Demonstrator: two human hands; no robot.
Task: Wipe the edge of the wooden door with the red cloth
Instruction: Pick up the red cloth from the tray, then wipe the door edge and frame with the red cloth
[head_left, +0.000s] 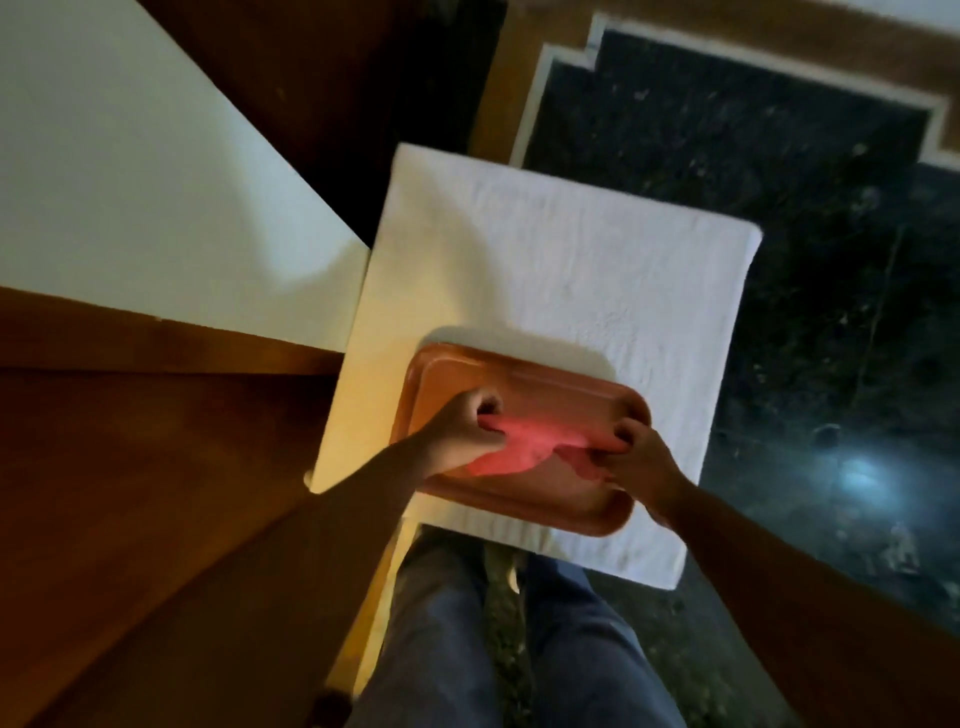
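Note:
The red cloth is stretched between both my hands just above an orange tray. My left hand grips its left end in a fist. My right hand pinches its right end. The wooden door fills the lower left of the view, its surface brown and its edge running up toward the white wall.
The tray rests on a white towel-covered surface. A white wall panel lies at upper left. Dark marble floor with a white and brown border spreads to the right. My legs in blue jeans are below.

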